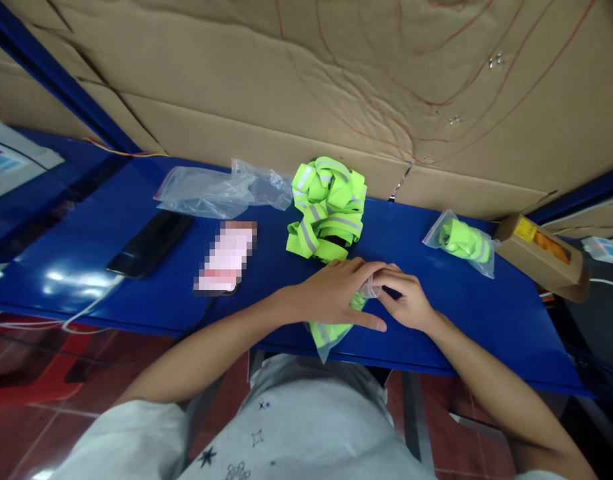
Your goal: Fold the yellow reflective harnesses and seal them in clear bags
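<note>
A clear plastic bag (328,335) with a neon green reflective strap inside lies at the table's front edge, under my left hand (336,291). That hand rests over the bag with its thumb stretched out and its fingers spread. My right hand (405,297) pinches the bag's open end beside it, and the fingertips of both hands meet there. Just beyond them sits a loose heap of neon green straps (329,207) with grey reflective stripes. Another bagged green strap (461,241) lies to the right.
Empty plastic bags (221,190) lie at the back left of the blue table (456,320). A phone (226,259) and a black device with a cable (149,245) are left of my hands. At the right stands a cardboard box (541,253). Cardboard (286,100) lines the back.
</note>
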Demonstrator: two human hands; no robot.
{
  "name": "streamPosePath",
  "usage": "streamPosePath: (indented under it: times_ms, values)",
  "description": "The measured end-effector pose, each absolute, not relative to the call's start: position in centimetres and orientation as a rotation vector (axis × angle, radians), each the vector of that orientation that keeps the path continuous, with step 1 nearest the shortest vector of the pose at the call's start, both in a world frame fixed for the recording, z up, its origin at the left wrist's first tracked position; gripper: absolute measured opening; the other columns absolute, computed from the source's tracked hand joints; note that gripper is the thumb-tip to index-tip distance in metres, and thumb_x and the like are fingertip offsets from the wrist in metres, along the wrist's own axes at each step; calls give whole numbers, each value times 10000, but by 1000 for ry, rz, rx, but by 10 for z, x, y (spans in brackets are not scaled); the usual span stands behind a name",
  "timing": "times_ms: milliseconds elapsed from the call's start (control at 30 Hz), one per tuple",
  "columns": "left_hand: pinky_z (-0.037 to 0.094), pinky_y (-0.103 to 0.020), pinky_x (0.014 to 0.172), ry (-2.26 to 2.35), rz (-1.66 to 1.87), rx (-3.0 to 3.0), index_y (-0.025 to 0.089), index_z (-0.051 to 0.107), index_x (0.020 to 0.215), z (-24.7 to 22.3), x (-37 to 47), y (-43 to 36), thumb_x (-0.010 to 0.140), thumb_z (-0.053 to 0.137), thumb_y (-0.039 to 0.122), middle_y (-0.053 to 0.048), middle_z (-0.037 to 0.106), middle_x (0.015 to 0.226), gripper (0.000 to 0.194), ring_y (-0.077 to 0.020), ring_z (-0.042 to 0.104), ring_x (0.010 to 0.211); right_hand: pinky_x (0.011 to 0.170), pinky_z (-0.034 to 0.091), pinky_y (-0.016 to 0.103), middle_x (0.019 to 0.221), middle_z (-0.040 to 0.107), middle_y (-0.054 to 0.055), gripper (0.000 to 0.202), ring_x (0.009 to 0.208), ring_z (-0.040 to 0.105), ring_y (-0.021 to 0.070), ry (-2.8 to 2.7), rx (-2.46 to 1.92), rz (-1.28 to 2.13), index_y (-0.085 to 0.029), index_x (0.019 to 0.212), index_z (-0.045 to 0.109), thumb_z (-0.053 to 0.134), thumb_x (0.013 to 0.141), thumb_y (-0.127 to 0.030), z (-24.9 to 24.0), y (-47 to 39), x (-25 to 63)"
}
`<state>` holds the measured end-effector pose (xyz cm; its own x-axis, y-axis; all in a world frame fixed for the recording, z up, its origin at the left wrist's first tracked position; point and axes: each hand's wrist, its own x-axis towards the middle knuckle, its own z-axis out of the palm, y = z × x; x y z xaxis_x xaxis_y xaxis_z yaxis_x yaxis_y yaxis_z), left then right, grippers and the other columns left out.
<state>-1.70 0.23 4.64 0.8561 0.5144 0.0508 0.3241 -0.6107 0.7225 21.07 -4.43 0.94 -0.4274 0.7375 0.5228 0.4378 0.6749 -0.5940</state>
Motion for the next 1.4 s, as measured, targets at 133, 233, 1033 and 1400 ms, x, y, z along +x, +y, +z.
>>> streamPosePath:
  times_ms: [133, 233, 1033, 1400]
  values:
    - [444, -475, 1179, 582, 443, 2139, 233, 360, 1606, 50, -18, 6, 897, 736, 666, -177, 533, 1577, 912, -336, 548, 1441, 874, 581, 379, 987, 804, 36, 108, 926, 756, 204, -1919, -990, 479, -253, 1053, 743, 711, 976, -184, 18, -46, 209]
    - [455, -407, 1178, 600, 574, 2065, 216, 429, 1549, 51, -19, 11, 971, 683, 563, -148, 570, 1541, 721, -280, 580, 1411, 878, 591, 393, 954, 799, 40, 68, 925, 755, 214, -1830, -1043, 442, -248, 988, 745, 705, 979, -195, 24, -46, 209]
    - [496, -401, 1094, 577, 626, 2081, 221, 574, 1378, 48, -15, 14, 970, 696, 481, -95, 685, 1364, 499, -251, 658, 1246, 967, 524, 476, 980, 790, 43, 110, 1025, 730, 250, -1885, -1034, 217, -269, 935, 738, 703, 960, -168, 23, -44, 210]
    - [538, -329, 918, 354, 295, 1481, 197, 565, 946, 43, -26, 39, 807, 860, 335, -50, 698, 1145, 354, -183, 690, 1085, 1193, 409, 514, 900, 769, 41, 302, 1005, 731, 242, -2059, -795, 1143, -227, 868, 705, 686, 994, -501, 51, -37, 244]
